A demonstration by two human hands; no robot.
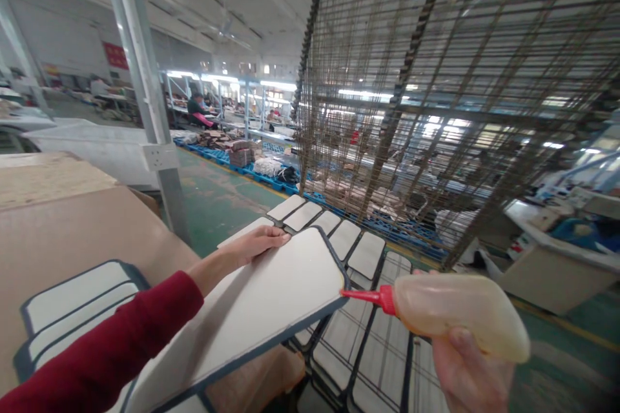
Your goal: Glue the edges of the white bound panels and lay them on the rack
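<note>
My left hand (261, 242) grips the far edge of a large white panel (242, 310) with a dark blue border and rounded corners, held tilted in front of me. Closed around a translucent squeeze bottle (455, 310) of yellowish liquid is my right hand (469, 368). The bottle lies nearly level, and its red nozzle (363, 295) points left, its tip at the panel's right corner. Beneath and beyond the panel, several similar white panels (367, 255) with dark edges lie in rows.
More dark-edged panels (82, 297) are stacked on a brown surface (159, 232) at left. A metal post (145, 64) with a socket box rises behind it. A tall wire rack (387, 77) leans over the right side. Blue pallets (261, 174) with piled goods and a seated person (198, 110) are farther back.
</note>
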